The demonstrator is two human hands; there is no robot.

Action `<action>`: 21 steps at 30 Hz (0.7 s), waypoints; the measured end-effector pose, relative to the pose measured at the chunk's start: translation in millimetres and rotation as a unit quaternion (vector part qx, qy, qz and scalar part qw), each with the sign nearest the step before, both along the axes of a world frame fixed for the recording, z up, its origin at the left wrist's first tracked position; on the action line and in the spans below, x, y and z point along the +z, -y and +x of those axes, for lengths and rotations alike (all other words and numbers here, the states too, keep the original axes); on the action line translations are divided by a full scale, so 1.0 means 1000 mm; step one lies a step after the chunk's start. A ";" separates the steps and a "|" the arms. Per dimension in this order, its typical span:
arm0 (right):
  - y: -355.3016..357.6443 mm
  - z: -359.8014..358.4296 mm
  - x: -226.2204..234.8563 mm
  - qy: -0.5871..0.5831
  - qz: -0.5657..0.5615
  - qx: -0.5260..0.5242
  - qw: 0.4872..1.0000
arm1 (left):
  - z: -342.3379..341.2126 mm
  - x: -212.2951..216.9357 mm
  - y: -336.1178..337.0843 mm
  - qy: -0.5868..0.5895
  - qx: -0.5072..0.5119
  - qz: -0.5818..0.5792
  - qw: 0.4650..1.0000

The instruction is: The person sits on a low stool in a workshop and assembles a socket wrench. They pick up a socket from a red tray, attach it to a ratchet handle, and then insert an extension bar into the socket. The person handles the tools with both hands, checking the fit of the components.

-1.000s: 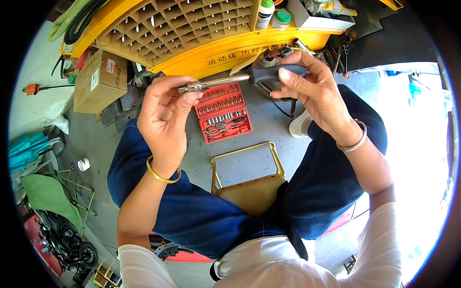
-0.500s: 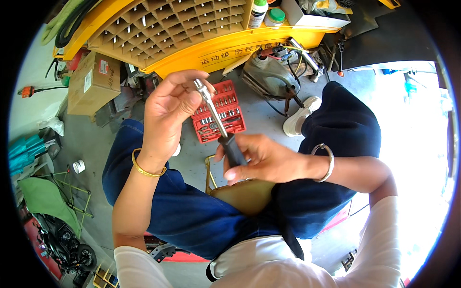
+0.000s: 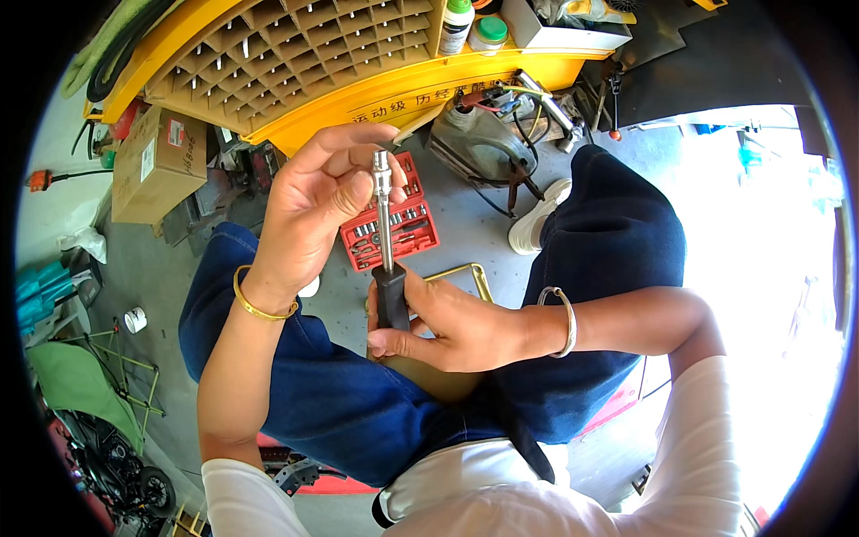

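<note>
My right hand (image 3: 465, 327) is wrapped round the black handle of a socket driver (image 3: 386, 237), which stands nearly upright in the picture with its steel shaft pointing away from me. A shiny socket (image 3: 382, 172) sits on the shaft's far end. My left hand (image 3: 309, 201) holds that socket, thumb on its left side and fingertips showing behind it, with the index finger stretched past the tip. Beyond the driver, a red socket set case (image 3: 422, 246) lies opened on the floor, with sockets and small tools in its slots. My left hand hides part of the case.
A yellow rack (image 3: 331, 121) with a cardboard divider grid (image 3: 295, 54) stands ahead. To its right are a grey tank-like part (image 3: 470, 143) with cables and bottles on a ledge. A cardboard box (image 3: 157, 166) sits at left. A yellow metal frame (image 3: 479, 277) is near my knees.
The driver has turned from a slant to nearly upright, its handle shifting left with my right hand. My left hand remains at the socket end. The whole view has shifted slightly.
</note>
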State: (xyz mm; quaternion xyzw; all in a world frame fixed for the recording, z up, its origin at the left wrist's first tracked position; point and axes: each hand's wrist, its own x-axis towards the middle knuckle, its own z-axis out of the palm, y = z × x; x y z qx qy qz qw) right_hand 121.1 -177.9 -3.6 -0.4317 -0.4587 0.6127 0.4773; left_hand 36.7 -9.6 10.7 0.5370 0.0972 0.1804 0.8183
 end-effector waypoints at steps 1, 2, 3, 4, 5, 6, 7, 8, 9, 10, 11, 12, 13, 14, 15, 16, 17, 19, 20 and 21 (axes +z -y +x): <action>0.001 -0.001 -0.001 0.000 0.016 -0.010 1.000 | 0.000 -0.001 -0.001 0.002 -0.003 0.003 1.000; 0.001 0.000 0.000 0.001 0.001 0.003 1.000 | 0.000 -0.002 -0.001 0.005 -0.006 0.006 1.000; 0.001 0.002 0.003 0.001 -0.015 0.016 1.000 | -0.001 -0.003 -0.002 0.007 -0.008 0.009 1.000; 0.001 0.004 0.005 0.001 -0.030 0.029 0.999 | -0.002 -0.003 -0.003 0.006 -0.011 0.007 1.000; 0.001 0.005 0.006 0.006 -0.038 0.036 0.999 | -0.003 -0.002 -0.003 0.005 -0.013 0.005 1.000; 0.000 0.006 0.006 0.011 -0.047 0.043 0.998 | -0.003 -0.002 -0.004 0.005 -0.016 0.002 1.000; 0.000 0.007 0.007 0.016 -0.056 0.050 0.997 | -0.003 -0.002 -0.004 0.002 -0.014 0.005 1.000; 0.000 0.007 0.008 0.019 -0.060 0.051 0.997 | -0.004 -0.001 -0.004 -0.001 -0.011 0.008 1.000; 0.000 0.008 0.009 0.022 -0.065 0.052 0.996 | -0.004 -0.001 -0.004 -0.005 -0.009 0.011 1.000; 0.000 0.008 0.010 0.025 -0.070 0.052 0.996 | -0.004 -0.001 -0.005 -0.002 -0.009 0.012 1.000; 0.000 0.006 0.008 0.023 -0.043 0.034 0.998 | -0.004 -0.001 -0.005 0.000 -0.010 0.014 1.000; 0.000 0.004 0.004 0.022 -0.016 0.016 1.000 | -0.004 0.000 -0.005 0.002 -0.010 0.016 1.000; 0.000 0.002 0.003 0.021 0.010 -0.003 1.000 | -0.004 0.000 -0.005 0.002 -0.013 0.012 1.000; 0.001 0.003 0.003 0.023 0.001 0.002 1.000 | -0.003 0.000 -0.005 0.003 -0.015 0.009 1.000; 0.000 0.004 0.004 0.025 -0.008 0.008 1.000 | -0.004 0.000 -0.005 0.003 -0.016 0.005 1.000; 0.000 0.005 0.005 0.028 -0.017 0.013 0.999 | -0.004 0.000 -0.006 0.002 -0.016 0.005 1.000; 0.000 0.004 0.004 0.019 -0.011 0.006 1.000 | -0.004 0.000 -0.006 0.000 -0.015 0.006 1.000; 0.000 0.002 0.001 0.001 0.000 -0.010 1.000 | -0.004 0.000 -0.006 0.000 -0.016 0.005 1.000; 0.000 0.002 0.002 0.008 -0.001 -0.007 1.000 | -0.004 0.000 -0.006 0.001 -0.017 0.004 1.000; 0.000 0.003 0.003 0.015 -0.003 -0.004 1.000 | -0.004 0.000 -0.006 0.002 -0.018 0.003 1.000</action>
